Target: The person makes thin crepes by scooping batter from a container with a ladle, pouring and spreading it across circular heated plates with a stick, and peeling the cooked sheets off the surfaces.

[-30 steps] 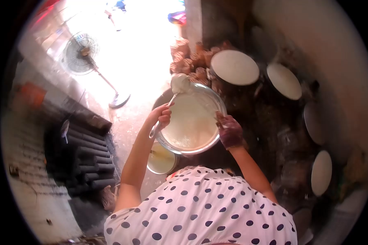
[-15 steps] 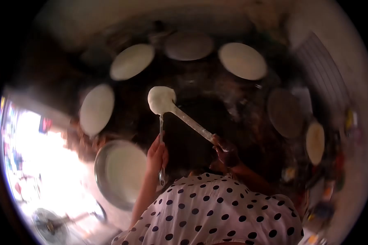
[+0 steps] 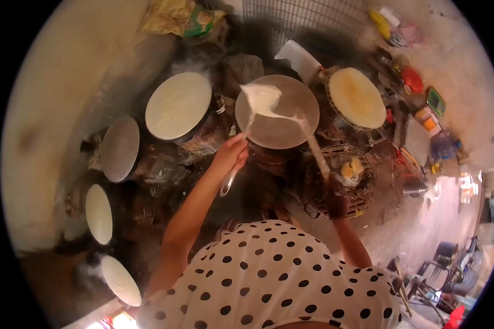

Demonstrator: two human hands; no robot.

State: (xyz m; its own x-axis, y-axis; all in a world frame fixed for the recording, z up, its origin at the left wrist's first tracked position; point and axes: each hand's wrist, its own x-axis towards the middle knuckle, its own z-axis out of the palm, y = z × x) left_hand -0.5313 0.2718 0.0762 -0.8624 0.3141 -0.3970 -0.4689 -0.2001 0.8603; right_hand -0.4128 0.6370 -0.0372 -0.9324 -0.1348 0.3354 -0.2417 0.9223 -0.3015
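My left hand [image 3: 233, 157] is closed round the metal handle of a ladle [image 3: 250, 124], its bowl full of white batter [image 3: 264, 98]. Dark, perhaps gloved, my right hand [image 3: 336, 202] grips a pale wooden spreader [image 3: 317, 152]. A strand of batter joins the ladle to the spreader's far end. Both tools are over a bare grey round griddle [image 3: 280, 137]. To its right, a griddle carries a browning flat pancake [image 3: 357, 97]. On the left, a steaming griddle bears a pale round of batter [image 3: 178, 107].
Further left are another bare griddle [image 3: 121, 149] and two pale rounds of batter, one steaming [image 3: 121, 281]. A round rack [image 3: 362, 183] with yellowish pieces [image 3: 352, 168] lies by my right hand. Bags [image 3: 186, 19] are at the back; a red item [image 3: 411, 80] sits right.
The view has swung round to the right. The ladle and spreader have come from a dark area to above a bare griddle, and their ends have moved apart, batter stretching between them.
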